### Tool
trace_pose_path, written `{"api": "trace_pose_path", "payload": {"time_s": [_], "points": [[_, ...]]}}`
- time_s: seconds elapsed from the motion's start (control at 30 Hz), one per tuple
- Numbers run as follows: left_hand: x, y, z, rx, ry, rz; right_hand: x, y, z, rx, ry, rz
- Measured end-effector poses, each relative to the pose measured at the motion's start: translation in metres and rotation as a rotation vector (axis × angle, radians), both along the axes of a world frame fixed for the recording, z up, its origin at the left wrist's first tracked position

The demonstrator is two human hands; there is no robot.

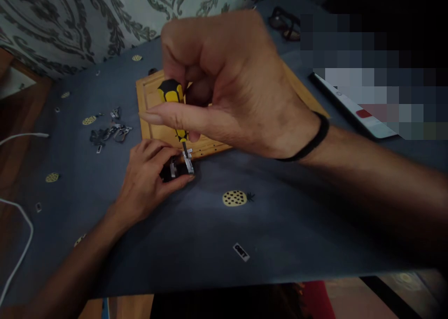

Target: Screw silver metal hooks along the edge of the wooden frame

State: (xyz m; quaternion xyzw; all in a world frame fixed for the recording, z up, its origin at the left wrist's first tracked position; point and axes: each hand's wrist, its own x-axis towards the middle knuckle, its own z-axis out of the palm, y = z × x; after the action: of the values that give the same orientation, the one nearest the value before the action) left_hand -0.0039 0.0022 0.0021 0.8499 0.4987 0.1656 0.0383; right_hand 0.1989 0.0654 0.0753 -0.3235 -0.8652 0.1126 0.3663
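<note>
My right hand (231, 76), with a black band on its wrist, is wrapped round a yellow and black screwdriver (172, 94). The screwdriver points down, and its tip meets a silver metal hinge (188, 161) at the near edge of a wooden cabinet door (149, 93). My left hand (149, 176) grips the hinge from the left, with the thumb at its near end and the fingers by the door's edge. Part of the hinge is hidden behind these fingers. Much of the door lies hidden under my right hand and forearm.
A pile of loose metal hardware (110, 131) lies left of the door on the dark patterned tablecloth (280, 230). At the back right are eyeglasses (285, 24). A flat white-topped, dark-edged object (380, 125) sits on the right, partly blurred out. A white cable (26, 237) runs along the left.
</note>
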Motion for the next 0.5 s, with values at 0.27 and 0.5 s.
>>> {"api": "trace_pose_path", "payload": {"time_s": [0.27,0.5], "points": [[-0.001,0.001,0.0,0.002,0.02,0.004,-0.002,0.001,0.003,0.002,-0.052,0.012],[-0.002,0.0,-0.001,0.005,0.003,-0.005,0.003,-0.001,0.014,-0.134,-0.089,0.189]]}}
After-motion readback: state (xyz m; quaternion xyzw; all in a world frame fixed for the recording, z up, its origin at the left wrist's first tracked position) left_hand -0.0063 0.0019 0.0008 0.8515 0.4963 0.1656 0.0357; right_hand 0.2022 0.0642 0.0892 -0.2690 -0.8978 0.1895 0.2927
